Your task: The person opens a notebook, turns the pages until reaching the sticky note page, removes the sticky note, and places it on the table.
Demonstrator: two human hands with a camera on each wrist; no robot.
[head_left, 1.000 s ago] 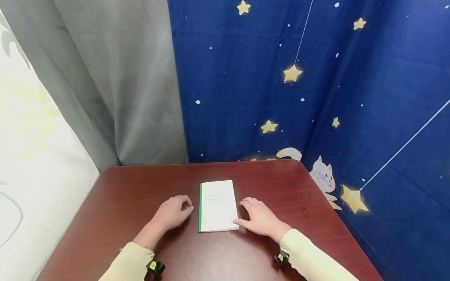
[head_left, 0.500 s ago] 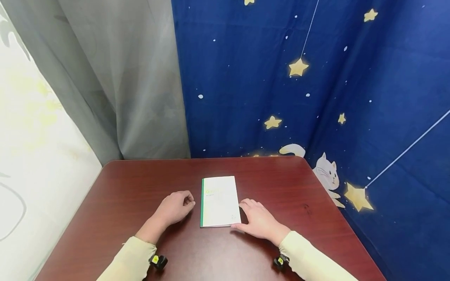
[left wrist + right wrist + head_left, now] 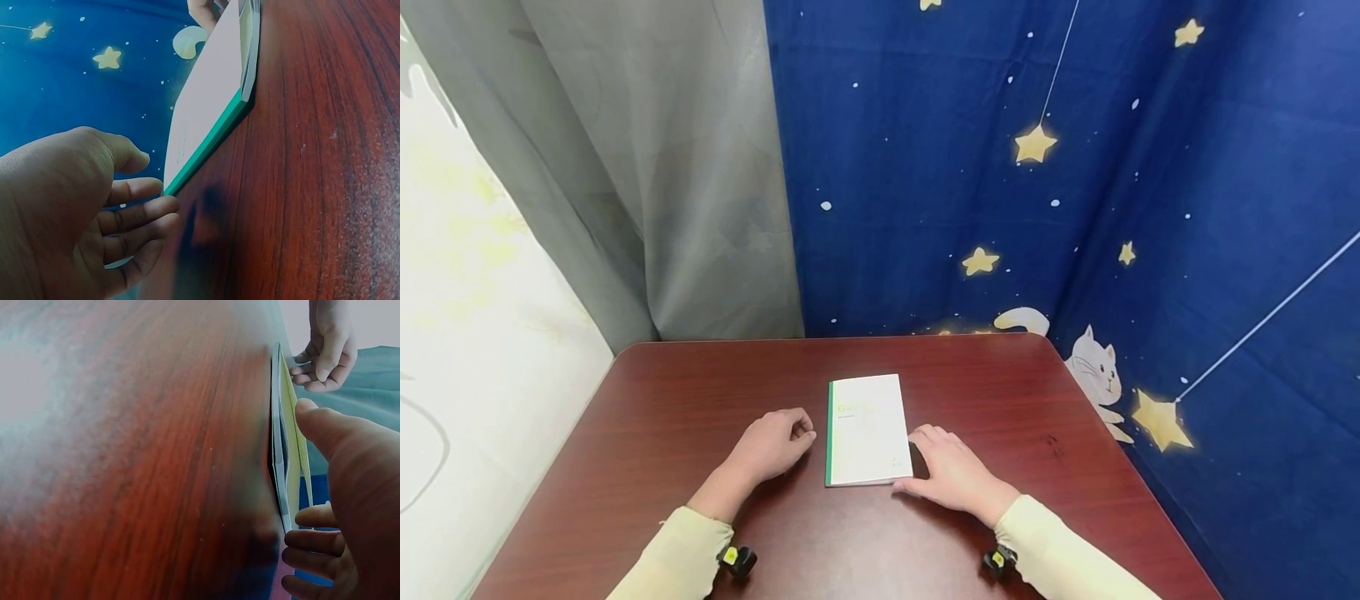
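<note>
A white-covered notebook (image 3: 872, 442) with a green spine lies on the table. My left hand (image 3: 772, 446) rests to its left, fingers loosely bent and holding nothing. In the left wrist view, that hand's fingertips (image 3: 167, 205) overlap the end of the green spine (image 3: 209, 140). At the notebook's right side is my right hand (image 3: 958, 473), thumb by the near right corner and fingers along the right edge. In the right wrist view, the cover (image 3: 301, 440) stands slightly raised from the pages, with the thumb (image 3: 306, 405) close above and the fingers relaxed at the edge.
The dark red wooden table (image 3: 700, 375) has rounded far corners. Behind it hang a grey curtain (image 3: 715, 208) and a blue curtain with stars (image 3: 910, 167). A pale patterned surface (image 3: 482, 292) is on the left. Small black cameras sit on both wrists.
The right thumb has slid slightly from over the cover toward the notebook's near edge. The head view has shifted a little; the left hand keeps its pose.
</note>
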